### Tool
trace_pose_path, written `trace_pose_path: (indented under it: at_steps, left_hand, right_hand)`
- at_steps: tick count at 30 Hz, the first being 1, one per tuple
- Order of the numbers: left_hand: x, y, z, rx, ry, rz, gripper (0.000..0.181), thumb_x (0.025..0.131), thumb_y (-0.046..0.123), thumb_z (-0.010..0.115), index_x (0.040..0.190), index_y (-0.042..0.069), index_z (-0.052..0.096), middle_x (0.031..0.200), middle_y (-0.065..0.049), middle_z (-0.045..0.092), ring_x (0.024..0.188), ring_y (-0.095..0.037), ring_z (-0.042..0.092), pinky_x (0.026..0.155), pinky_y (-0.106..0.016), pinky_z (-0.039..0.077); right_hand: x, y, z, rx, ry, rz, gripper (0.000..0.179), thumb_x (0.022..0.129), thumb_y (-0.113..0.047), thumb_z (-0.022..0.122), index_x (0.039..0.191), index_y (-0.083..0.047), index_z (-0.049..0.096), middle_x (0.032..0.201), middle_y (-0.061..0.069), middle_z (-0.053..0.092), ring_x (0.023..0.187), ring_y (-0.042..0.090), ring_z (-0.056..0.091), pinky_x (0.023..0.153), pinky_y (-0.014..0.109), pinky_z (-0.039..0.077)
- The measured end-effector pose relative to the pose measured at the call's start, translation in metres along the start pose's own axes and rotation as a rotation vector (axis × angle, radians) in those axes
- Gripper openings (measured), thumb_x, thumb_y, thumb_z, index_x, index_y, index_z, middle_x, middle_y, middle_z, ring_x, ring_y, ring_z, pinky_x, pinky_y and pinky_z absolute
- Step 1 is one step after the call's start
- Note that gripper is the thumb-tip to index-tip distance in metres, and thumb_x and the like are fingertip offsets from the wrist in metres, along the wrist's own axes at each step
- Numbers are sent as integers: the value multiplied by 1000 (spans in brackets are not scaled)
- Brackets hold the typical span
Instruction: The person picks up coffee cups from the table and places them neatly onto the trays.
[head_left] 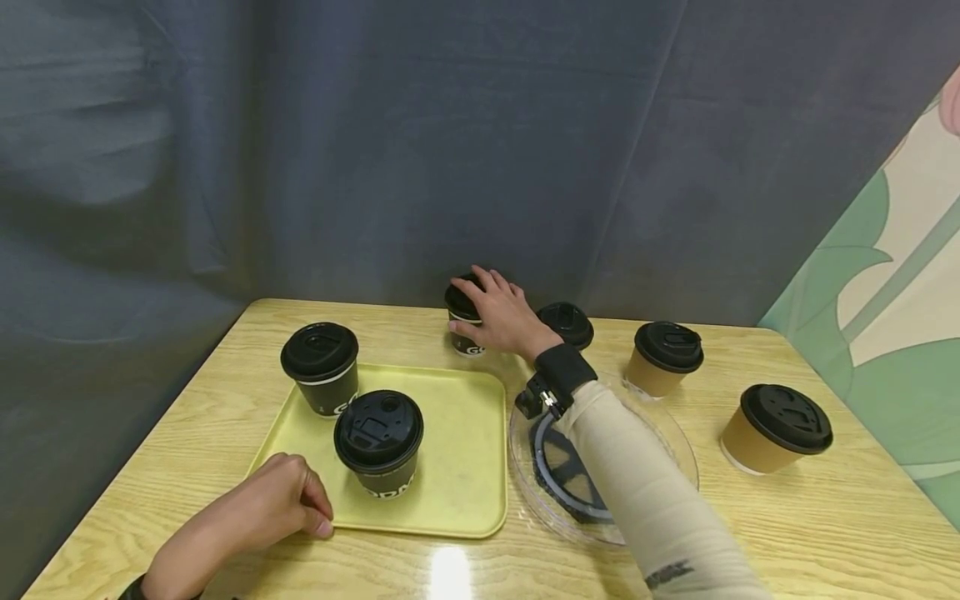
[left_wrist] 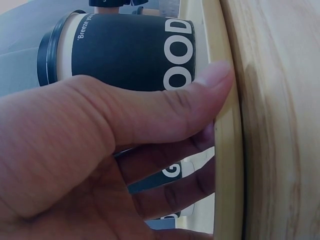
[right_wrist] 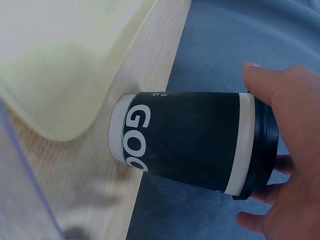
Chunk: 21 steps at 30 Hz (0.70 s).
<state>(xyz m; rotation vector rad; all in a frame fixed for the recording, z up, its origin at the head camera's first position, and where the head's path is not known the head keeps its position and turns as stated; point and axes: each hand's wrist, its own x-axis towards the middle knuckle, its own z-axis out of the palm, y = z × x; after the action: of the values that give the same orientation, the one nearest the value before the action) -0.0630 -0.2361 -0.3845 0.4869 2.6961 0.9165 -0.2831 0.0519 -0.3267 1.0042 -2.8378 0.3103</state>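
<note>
My left hand (head_left: 277, 500) is at the near left corner of a yellow tray (head_left: 465, 467), with the thumb over its rim and the curled fingers behind it, pinching the edge. On the tray stand two lidded black paper coffee cups (head_left: 382, 442) (head_left: 321, 375). Past the tray's far right corner, my right hand (head_left: 504, 317) spreads around the black lid of another black coffee cup (right_wrist: 190, 140). This cup stands upright on the table; the thumb is beside the lid's edge and the fingers reach over and behind it, some apart from it.
Beneath my right forearm lies a round clear plastic container (head_left: 675, 442) with a dark ringed piece in it. Two brown cups (head_left: 652, 375) (head_left: 757, 442) with black lids stand to the right. A further black lid (head_left: 566, 323) shows behind my right wrist. A dark curtain (head_left: 450, 150) backs the table.
</note>
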Motion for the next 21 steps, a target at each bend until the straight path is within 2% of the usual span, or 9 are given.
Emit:
trace_pose_path:
  at_steps: [9,21]
  left_hand:
    - [1,0,-1,2,-1,0,10,68,24,85,67,23,75,71,13,71,66,6,55,58,-17,47]
    - [-2,-2,-3,-11,-10,8,9,69,25,84,69,22,76,72,12,72,67,6,56,58,-17,48]
  right_hand:
    - [0,-2,-1,63,5,6,60,99,-36,54,152,-19,33,158,20,24,144,43,26,111,63,32]
    - [1,-3,3,70,46,-11,57,98,-35,55,151,-21,36,156,21,27,140,44,30,109,60,34]
